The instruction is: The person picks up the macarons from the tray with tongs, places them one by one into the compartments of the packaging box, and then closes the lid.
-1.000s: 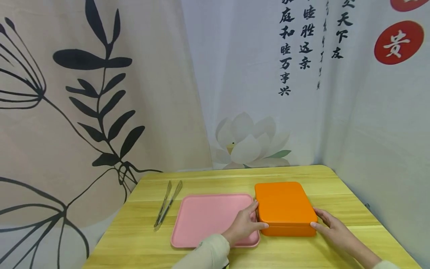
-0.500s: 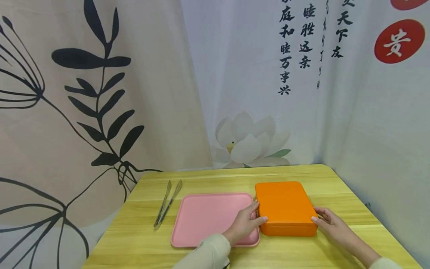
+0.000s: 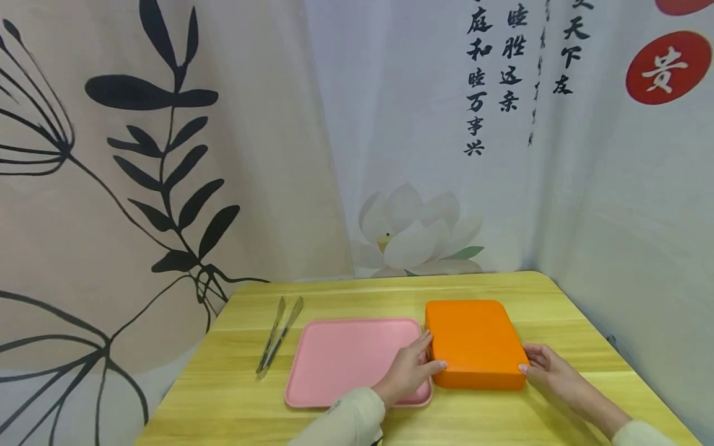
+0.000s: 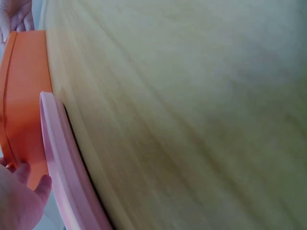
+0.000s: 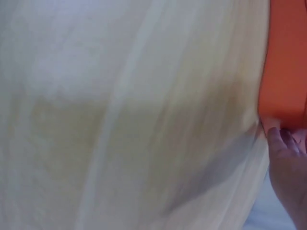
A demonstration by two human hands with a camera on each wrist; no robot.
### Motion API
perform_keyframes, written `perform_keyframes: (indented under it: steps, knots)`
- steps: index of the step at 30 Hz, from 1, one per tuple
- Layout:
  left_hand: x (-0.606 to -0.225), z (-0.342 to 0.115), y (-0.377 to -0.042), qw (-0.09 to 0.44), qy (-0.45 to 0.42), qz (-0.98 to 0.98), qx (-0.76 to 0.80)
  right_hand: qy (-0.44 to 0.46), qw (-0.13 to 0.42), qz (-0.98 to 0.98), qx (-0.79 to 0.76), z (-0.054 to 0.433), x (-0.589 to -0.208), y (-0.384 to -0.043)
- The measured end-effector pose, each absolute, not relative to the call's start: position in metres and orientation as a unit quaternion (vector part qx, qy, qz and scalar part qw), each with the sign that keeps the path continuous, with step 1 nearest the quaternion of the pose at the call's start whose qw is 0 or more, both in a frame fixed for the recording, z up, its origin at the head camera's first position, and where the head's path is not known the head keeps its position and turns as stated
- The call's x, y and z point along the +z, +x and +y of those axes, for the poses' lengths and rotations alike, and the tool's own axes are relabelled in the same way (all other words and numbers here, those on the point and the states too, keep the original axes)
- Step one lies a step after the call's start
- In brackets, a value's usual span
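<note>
An orange lidded box (image 3: 471, 341) sits on the wooden table, right beside a pink rectangular tray (image 3: 351, 359). My left hand (image 3: 406, 368) grips its near left corner, the thumb on the front upper edge and the fingers along the left side. That hand reaches over the tray's right edge. On the opposite side, my right hand (image 3: 558, 375) holds the near right corner between thumb and fingers. The left wrist view shows the orange side wall (image 4: 29, 96) with a seam near its top. Whatever the box contains is hidden.
Metal tongs (image 3: 279, 337) lie left of the tray, spread in a narrow V. Wooden tabletop (image 3: 234, 396) surrounds the things. Behind it hang printed curtains (image 3: 279, 155), and another pale curtain (image 3: 630, 217) runs along the right side.
Both thumbs have shifted slightly upward at the box's front corners. The box, tray and tongs look essentially where they were; the head view has moved a little.
</note>
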State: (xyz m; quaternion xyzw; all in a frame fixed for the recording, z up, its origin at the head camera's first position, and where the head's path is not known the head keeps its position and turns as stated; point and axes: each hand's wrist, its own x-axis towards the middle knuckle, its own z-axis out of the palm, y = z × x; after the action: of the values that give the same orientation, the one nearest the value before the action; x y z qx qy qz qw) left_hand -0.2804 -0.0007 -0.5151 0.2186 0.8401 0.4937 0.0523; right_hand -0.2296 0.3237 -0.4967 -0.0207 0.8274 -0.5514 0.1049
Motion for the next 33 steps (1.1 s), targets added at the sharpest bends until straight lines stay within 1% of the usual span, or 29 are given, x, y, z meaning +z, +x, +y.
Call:
perform_keyframes:
  steps: [3,7,10,14,19,24,33]
  knots:
    - [-0.514,0.0,-0.282,0.049,0.221,0.841,0.491,-0.036,0.12,0.82,-0.559,0.327,-0.493,-0.23]
    - [-0.512,-0.001,-0.286,0.059,0.219,0.836,0.5,-0.054,0.134,0.821,-0.552,0.33,-0.488,-0.236]
    - [-0.509,-0.001,-0.295,0.057,0.222,0.838,0.495,-0.06,0.125,0.83,-0.54,0.33,-0.485,-0.245]
    - [-0.506,0.003,-0.313,0.043,0.217,0.847,0.484,-0.061,0.1,0.856,-0.503,0.324,-0.482,-0.264]
    - [-0.503,0.01,-0.334,0.058,0.189,0.836,0.512,-0.055,0.084,0.875,-0.473,0.316,-0.48,-0.288]
    - [-0.505,0.017,-0.349,0.09,0.148,0.811,0.559,-0.04,0.106,0.871,-0.479,0.317,-0.482,-0.305]
    - [-0.499,0.017,-0.35,0.113,0.125,0.797,0.581,-0.005,0.137,0.845,-0.518,0.318,-0.485,-0.313]
